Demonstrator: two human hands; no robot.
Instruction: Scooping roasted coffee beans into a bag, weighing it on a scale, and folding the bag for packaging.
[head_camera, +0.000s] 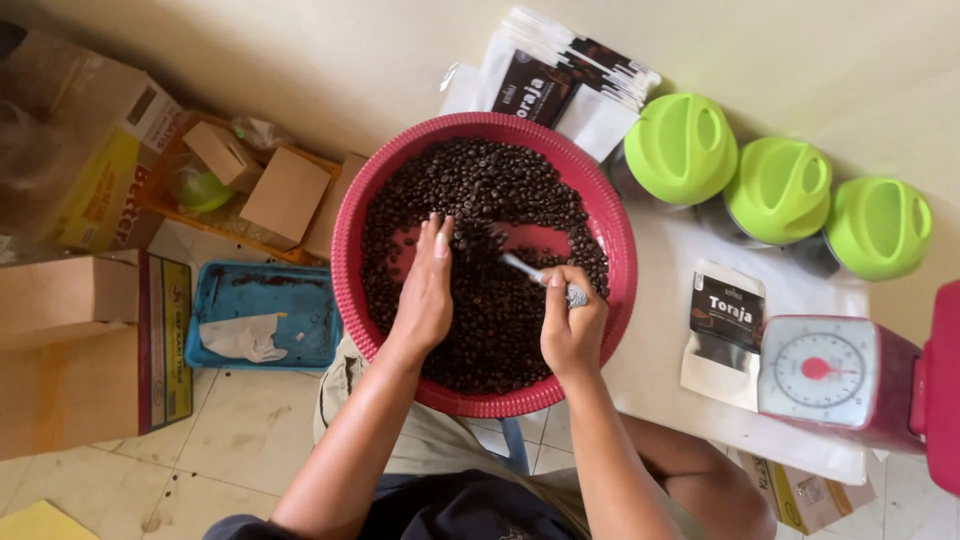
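A: Where are the beans (480, 180)?

B: Heaped loose in the red basin (352, 220), sitting on the floor between the person's knees.

A: And the hands?

B: Left hand (425, 295) lies flat, fingers spread on the beans. Right hand (572, 325) is clenched round a spoon (525, 268), its bowl dipped in the pile.

A: How would they handle?

B: Likely light, hard, dry and rolling; they'd slip through fingers, so scoop rather than pinch. The basin probably flexes, so grip its rim with both hands.

A: Nearby?

B: A scale (818, 372), a pouch (725, 325), green-lidded jars (680, 148).
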